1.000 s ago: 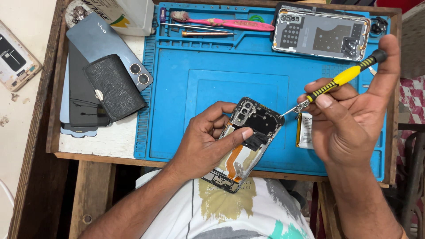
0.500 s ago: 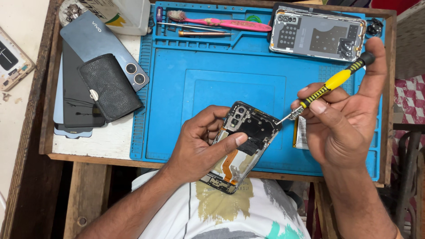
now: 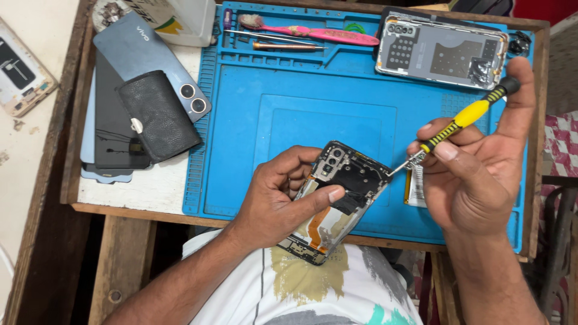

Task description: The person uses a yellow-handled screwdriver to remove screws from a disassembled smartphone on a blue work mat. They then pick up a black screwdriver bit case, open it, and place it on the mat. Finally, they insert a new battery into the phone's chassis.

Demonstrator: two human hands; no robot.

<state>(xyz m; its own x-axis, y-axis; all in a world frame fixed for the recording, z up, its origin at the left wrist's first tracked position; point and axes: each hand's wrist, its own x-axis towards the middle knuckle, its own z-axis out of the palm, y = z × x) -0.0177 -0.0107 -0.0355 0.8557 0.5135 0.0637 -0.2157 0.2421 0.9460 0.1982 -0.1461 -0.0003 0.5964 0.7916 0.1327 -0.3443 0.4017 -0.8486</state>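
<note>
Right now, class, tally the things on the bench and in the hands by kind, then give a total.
Opened phones: 1
Detached back covers: 1
Stacked phones: 3
Screwdrivers: 1
Toothbrushes: 1
Black pouches: 1
Total: 8

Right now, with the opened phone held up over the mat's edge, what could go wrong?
The opened phone is held in the left hand alone, partly past the blue mat and table edge, so it might drop if that grip slips. The screwdriver in the right hand has its tip at the phone's corner; a slip could scratch the exposed board. A freed screw could fall off the table.
</note>
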